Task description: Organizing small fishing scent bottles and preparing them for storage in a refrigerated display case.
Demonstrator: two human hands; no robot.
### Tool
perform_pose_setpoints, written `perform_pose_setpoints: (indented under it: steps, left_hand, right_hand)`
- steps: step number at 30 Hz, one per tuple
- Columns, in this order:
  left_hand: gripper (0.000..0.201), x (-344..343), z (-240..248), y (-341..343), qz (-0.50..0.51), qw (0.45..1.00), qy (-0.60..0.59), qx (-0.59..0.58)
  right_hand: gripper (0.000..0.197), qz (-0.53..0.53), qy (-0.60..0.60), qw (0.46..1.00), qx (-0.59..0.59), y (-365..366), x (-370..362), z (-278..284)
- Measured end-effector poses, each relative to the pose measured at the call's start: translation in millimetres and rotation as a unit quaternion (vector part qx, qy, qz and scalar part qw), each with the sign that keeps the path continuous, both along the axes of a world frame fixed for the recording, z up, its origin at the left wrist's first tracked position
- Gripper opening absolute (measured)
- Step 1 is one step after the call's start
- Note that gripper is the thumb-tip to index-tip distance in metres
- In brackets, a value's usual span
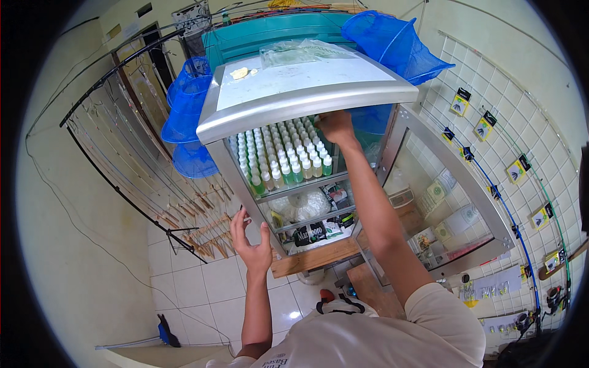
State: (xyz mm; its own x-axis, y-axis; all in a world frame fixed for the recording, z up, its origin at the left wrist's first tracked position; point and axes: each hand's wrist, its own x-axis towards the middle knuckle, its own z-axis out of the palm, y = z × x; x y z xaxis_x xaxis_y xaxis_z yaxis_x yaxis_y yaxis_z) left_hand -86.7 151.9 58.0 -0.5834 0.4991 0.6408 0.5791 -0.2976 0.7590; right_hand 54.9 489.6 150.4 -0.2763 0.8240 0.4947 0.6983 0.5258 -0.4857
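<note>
Inside the cabinet (307, 97), my right hand (335, 126), grip unclear, might topple bottles (283, 151) by swinging sideways; my left fingers (239, 230), parted and empty, hang outside.

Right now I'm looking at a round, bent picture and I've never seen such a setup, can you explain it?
This single picture comes from a wide fisheye camera on a person's head, looking down, so straight edges bend. There is no machine; both bare hands are the wearer's. The right hand reaches into a silver-framed glass cabinet, beside rows of small white-capped bottles with green and amber liquid; whether it grips anything is hard to see. The left hand is open near the cabinet's left post, apparently holding nothing. On the cabinet's flat white top lie a crumpled clear plastic bag and small pale-yellow pieces.
</note>
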Motion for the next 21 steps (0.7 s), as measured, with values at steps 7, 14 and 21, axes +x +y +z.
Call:
perform_pose_setpoints:
  steps: [7,14,21]
  left_hand:
    - [0.051,-7.2,-1.6,-2.1,0.001,1.0,0.009,0.006]
    - [0.048,-7.4,-1.4,-3.9,-0.011,1.0,0.009,-0.006]
    - [0.043,3.9,1.0,-21.8,-0.022,1.0,-0.005,0.011]
  right_hand:
    - [0.025,0.014,-0.058,0.989,0.137,7.4,-9.0,-6.7]
    - [0.023,0.004,-0.12,0.991,0.059,-20.5,12.0,16.6]
    - [0.031,0.024,0.177,0.983,-0.031,-112.8,47.0,39.0]
